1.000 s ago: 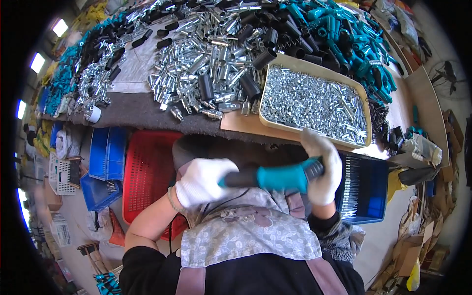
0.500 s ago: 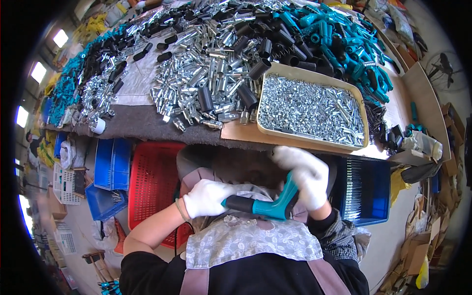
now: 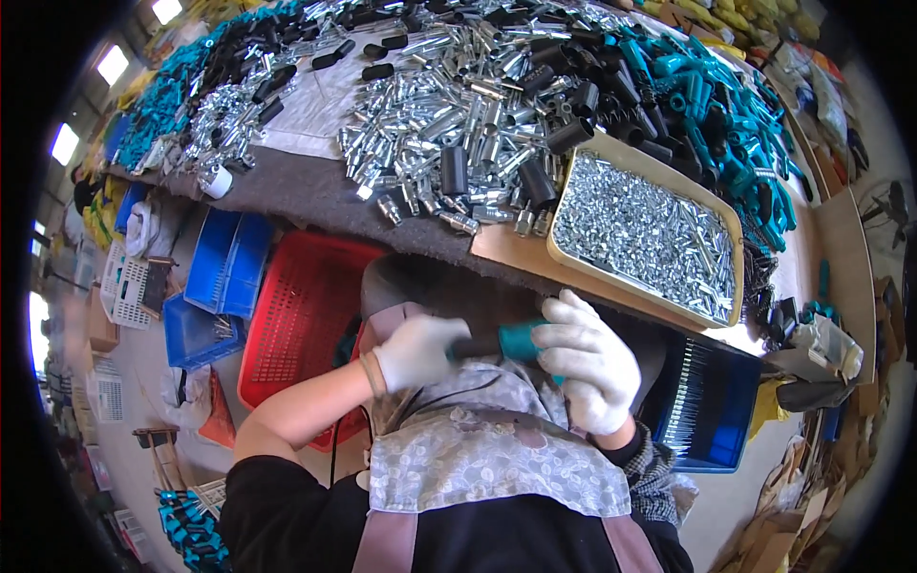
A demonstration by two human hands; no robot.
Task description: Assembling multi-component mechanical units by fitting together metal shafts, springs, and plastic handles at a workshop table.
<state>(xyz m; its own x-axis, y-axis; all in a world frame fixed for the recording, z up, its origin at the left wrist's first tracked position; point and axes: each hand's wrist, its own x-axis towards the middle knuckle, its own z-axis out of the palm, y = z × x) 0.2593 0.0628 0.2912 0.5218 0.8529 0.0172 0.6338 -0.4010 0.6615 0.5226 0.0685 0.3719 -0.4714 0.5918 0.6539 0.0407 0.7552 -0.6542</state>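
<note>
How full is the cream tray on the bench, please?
The cream tray is well filled: small silvery metal parts cover its floor from wall to wall.

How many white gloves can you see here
2: one worn on the left hand and one on the right hand, both at the teal-and-black tool. More may be hidden.

Glaring windows (image 3: pixel 112 65) at left, fisheye-bent edges, black corners

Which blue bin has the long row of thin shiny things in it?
The blue bin at the picture's right, below the tray. The other blue bins sit at the left, beyond the red basket, without such a row.
</note>
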